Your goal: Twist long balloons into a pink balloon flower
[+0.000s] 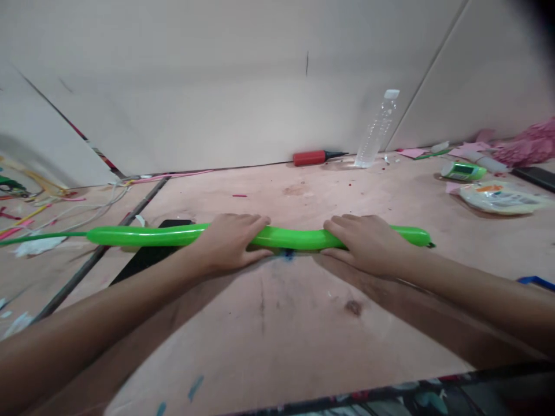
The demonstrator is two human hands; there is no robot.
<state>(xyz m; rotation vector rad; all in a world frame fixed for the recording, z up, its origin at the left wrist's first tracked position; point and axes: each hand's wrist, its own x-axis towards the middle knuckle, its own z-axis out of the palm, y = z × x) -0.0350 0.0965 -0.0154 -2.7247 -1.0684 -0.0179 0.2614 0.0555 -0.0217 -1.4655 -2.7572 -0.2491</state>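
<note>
A long green balloon (295, 237) lies crosswise over the table, its thin uninflated tail trailing to the left edge and its knotted end at the right. My left hand (228, 240) is wrapped over it left of its middle, thumb on the near side. Further right, my right hand (362, 240) grips it the same way, a short stretch from the knot. Between the hands the balloon sags slightly. Under its left part lies a black phone-like object (150, 257), partly covered by the balloon and my left forearm.
Against the wall are a red hand pump (310, 158) and a clear plastic bottle (376, 133). At right lie a green tube (463, 170), a plastic packet (498, 197) and pink fringe (526, 144). Loose balloons and strings (99, 205) clutter the left. A dark gap crosses the tabletop there.
</note>
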